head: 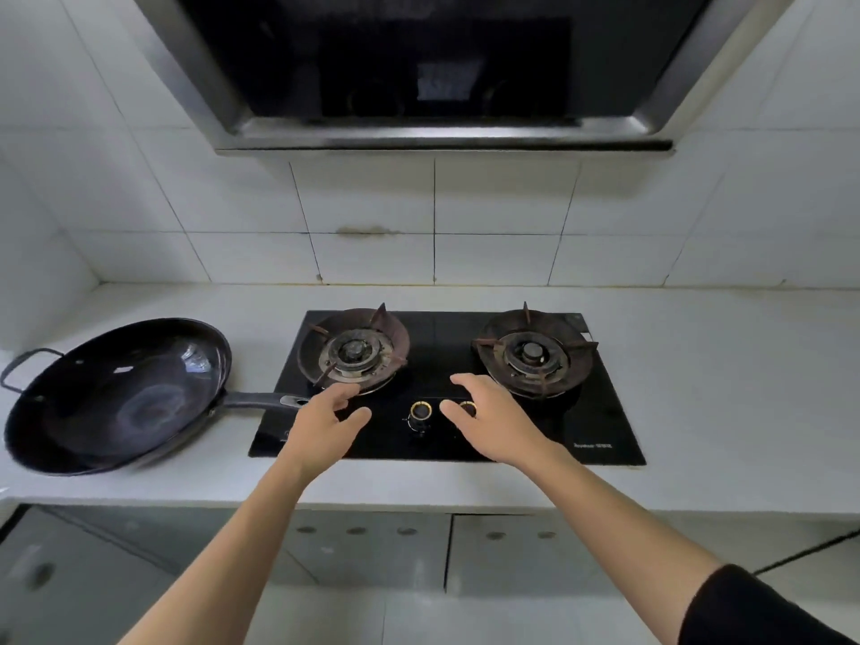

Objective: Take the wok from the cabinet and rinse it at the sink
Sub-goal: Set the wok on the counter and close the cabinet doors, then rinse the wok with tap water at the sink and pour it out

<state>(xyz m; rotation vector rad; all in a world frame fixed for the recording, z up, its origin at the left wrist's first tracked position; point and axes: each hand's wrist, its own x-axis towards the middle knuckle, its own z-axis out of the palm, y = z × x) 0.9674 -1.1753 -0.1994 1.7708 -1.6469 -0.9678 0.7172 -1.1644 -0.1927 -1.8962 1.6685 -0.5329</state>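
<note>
**Wok on the counter, both hands empty over the hob**

At lower left of the frame, on the white countertop: a dark, round-bottomed wok, tilted slightly, glossy inside with a bluish sheen at the centre of the bowl. Small loop handle at its far left rim, long dark straight handle pointing right, its tip reaching the left edge of the black glass gas hob. Nothing visible inside the bowl.

Centre of the frame: left hand spread open, palm down, fingers loosely curved, holding nothing, just right of the wok handle's tip and not touching it. Right hand likewise open and empty, fingers bent, hovering over the right-hand control knob, partly hiding it; contact with it impossible to tell. Left knob clear between the two hands.

Behind the hands, two rusty burner grates, left burner and right burner. Upper frame: dark range hood against white wall tiles. Along the bottom, grey cabinet doors below the counter edge, closed.
</note>
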